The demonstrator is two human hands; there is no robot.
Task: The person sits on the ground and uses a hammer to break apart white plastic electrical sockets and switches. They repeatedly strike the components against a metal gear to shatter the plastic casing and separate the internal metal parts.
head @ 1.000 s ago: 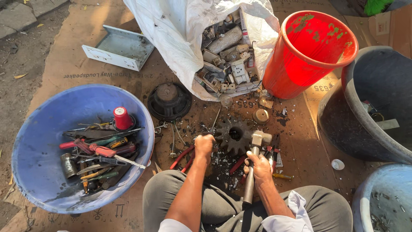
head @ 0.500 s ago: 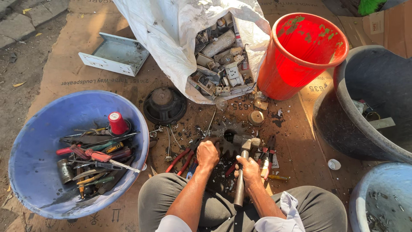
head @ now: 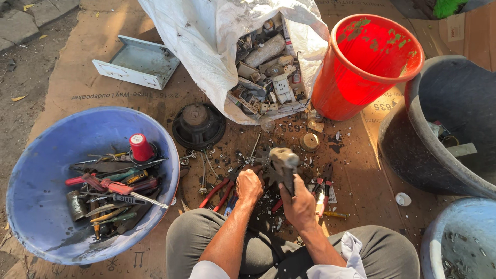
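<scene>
Firmly closed right hand (head: 299,204) around hammer (head: 285,163), left hand (head: 249,185) on gear (head: 267,170).

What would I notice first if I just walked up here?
Probably the bright red bucket at the top right, beside a white sack spilling scrap parts. At the left sits a big blue basin full of tools. In the middle, the right hand grips a hammer next to the left hand.

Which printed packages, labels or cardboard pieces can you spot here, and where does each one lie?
Flattened brown cardboard sheet: spread as ground cover, dark print.
Brown cardboard box: top right behind the red plastic bucket, pale label.
White woven sack: top centre, open, full of scrap parts.
Small printed paper label: on the cardboard beside the right hand.
</scene>
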